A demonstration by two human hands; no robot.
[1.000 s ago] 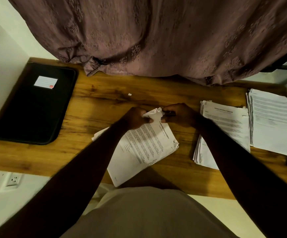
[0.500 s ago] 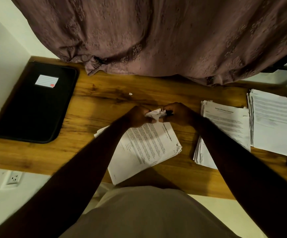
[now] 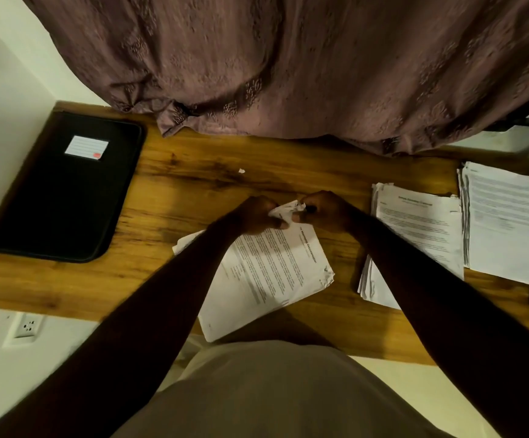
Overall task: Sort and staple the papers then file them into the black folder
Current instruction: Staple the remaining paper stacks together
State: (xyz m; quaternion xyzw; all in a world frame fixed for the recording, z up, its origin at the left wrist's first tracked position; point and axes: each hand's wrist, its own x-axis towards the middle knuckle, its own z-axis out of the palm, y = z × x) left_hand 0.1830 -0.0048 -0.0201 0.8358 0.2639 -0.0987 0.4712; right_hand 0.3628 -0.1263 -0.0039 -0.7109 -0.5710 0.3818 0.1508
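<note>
A set of printed papers (image 3: pixel 272 273) lies tilted on the wooden table (image 3: pixel 187 191) in front of me. Its far corner is crumpled and lifted. My left hand (image 3: pixel 253 214) pinches that corner from the left. My right hand (image 3: pixel 326 210) meets it from the right, closed on a small dark stapler (image 3: pixel 311 209) that is mostly hidden by my fingers. The black folder (image 3: pixel 60 197), zipped shut with a white label, lies flat at the table's left end, well away from both hands.
Two more piles of papers lie to the right, one (image 3: pixel 421 229) beside my right forearm and one (image 3: pixel 509 229) at the table's right edge. A brown curtain (image 3: pixel 288 64) hangs over the table's back. A tiny paper scrap (image 3: pixel 241 171) lies mid-table.
My hands have drawn closer together over the corner, which is now more bunched up. The paper set has shifted slightly on the table.
</note>
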